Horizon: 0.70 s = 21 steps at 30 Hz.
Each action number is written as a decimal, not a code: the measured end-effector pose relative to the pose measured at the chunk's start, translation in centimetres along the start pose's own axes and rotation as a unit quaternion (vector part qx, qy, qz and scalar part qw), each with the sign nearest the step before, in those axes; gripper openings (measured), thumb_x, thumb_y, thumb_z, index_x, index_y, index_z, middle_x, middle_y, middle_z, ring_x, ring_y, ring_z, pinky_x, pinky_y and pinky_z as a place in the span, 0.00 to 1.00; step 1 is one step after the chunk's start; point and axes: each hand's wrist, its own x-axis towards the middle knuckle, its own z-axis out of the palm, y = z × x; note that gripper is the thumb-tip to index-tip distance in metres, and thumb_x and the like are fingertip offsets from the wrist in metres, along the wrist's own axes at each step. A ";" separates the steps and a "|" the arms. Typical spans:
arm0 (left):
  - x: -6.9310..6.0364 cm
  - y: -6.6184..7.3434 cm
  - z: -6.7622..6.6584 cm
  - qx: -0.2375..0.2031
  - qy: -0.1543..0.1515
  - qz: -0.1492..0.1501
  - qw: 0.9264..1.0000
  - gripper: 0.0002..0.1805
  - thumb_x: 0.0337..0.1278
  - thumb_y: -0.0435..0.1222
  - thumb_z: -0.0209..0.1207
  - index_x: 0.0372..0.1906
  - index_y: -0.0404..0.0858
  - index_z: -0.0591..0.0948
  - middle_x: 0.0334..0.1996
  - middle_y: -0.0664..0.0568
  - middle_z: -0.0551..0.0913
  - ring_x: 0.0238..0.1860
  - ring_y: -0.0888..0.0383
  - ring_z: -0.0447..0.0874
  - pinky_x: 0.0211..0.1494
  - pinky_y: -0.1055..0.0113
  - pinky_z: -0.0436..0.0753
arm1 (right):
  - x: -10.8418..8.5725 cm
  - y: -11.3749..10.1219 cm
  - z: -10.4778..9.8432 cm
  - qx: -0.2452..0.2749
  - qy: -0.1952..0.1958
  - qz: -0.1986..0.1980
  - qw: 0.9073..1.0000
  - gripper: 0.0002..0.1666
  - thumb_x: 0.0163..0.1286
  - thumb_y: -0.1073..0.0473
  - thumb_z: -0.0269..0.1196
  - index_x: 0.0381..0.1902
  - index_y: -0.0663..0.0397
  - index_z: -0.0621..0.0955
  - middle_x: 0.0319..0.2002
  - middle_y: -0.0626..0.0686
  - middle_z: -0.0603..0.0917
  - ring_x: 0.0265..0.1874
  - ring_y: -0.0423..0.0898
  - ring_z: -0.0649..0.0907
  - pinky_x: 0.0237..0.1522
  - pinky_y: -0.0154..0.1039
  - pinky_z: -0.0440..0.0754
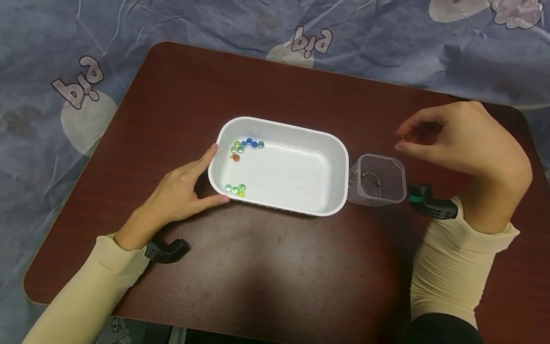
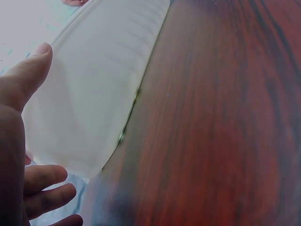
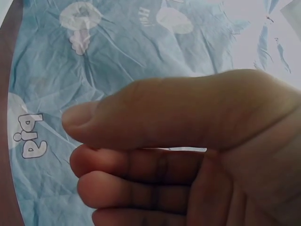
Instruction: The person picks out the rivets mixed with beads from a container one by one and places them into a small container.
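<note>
My left hand (image 1: pixel 182 191) is at the left end of a white tray (image 1: pixel 281 125), thumb and forefinger spread against its rim. The left wrist view shows the thumb (image 2: pixel 35 70) along the tray's side wall and the other fingers loose by the end. In the tray lie blue glass beads (image 1: pixel 254 144), green glass beads (image 1: pixel 235 189) and an orange-brown piece (image 1: pixel 236 157). Beyond the clear plastic box (image 1: pixel 386 198), my raised right hand (image 1: pixel 477 138) pinches a small gold-coloured piece (image 1: pixel 402 138) between thumb and forefinger; its kind is too small to tell. The right wrist view hides it.
Several small gold-coloured pieces (image 1: pixel 365 174) show in the clear box, which stands against the tray's right end. Everything stands on a dark reddish-brown table (image 1: pixel 275 267). A blue-grey patterned cloth (image 1: pixel 206 28) covers the area behind and left of the table.
</note>
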 end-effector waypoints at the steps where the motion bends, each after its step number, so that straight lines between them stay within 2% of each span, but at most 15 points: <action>1: 0.0 0.0 0.0 0.000 -0.001 0.000 1.000 0.56 0.54 0.71 0.51 0.78 0.38 0.56 0.67 0.36 0.70 0.63 0.41 0.75 0.58 0.44 0.76 | -0.1 0.1 -0.1 -0.001 0.000 0.002 1.000 0.08 0.55 0.60 0.74 0.35 0.48 0.88 0.20 0.42 0.80 0.10 0.38 0.63 0.17 0.32 0.61; 9: 0.0 0.0 0.0 0.003 -0.005 -0.006 1.000 0.56 0.54 0.70 0.54 0.78 0.38 0.56 0.67 0.36 0.70 0.63 0.41 0.74 0.58 0.44 0.75 | -0.5 0.5 -0.3 -0.005 -0.004 0.007 1.000 0.08 0.55 0.61 0.74 0.35 0.50 0.87 0.19 0.42 0.80 0.10 0.38 0.63 0.17 0.32 0.61; 16: 0.0 -0.1 0.0 0.004 -0.007 -0.008 1.000 0.56 0.54 0.69 0.56 0.78 0.39 0.55 0.67 0.35 0.69 0.64 0.41 0.73 0.59 0.44 0.75 | -0.6 0.5 -0.4 0.004 -0.027 0.043 0.999 0.11 0.55 0.59 0.75 0.37 0.51 0.87 0.20 0.44 0.82 0.12 0.39 0.69 0.18 0.31 0.64; 21: -0.1 -0.1 0.0 0.003 -0.005 -0.004 1.000 0.56 0.54 0.69 0.55 0.78 0.39 0.54 0.67 0.35 0.69 0.64 0.40 0.73 0.59 0.44 0.75 | -0.5 0.5 -0.4 0.003 -0.026 0.039 0.999 0.10 0.56 0.59 0.75 0.36 0.51 0.87 0.23 0.45 0.84 0.12 0.39 0.69 0.18 0.30 0.64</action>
